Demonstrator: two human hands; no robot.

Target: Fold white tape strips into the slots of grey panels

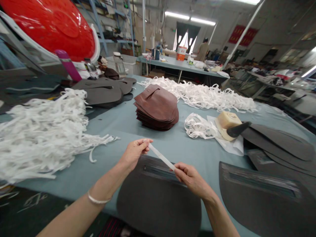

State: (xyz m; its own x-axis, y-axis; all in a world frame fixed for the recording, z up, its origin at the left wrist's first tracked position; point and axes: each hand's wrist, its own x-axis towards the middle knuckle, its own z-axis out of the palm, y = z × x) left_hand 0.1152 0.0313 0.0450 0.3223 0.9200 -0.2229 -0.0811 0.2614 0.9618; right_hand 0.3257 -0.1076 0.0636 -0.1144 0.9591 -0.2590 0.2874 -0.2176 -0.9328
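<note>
A short white strip [161, 156] is stretched between my two hands. My left hand [134, 151] pinches its upper end, and my right hand [189, 176] pinches the lower end. Below them lies a dark grey curved panel [159, 200] with a long slot near its top edge, partly covered by the strip and my right hand. To the right, a second grey panel [261, 200] shows a similar slot with a shiny band around it. A stack of brown panels [158, 105] sits beyond my hands.
A heap of white strips [46, 131] covers the left side, and a longer pile [197, 93] lines the far edge. On the right, a black-handled tool [238, 129] rests against a yellowish block [227, 120], near more grey panels [283, 141]. A person [203, 49] stands far back.
</note>
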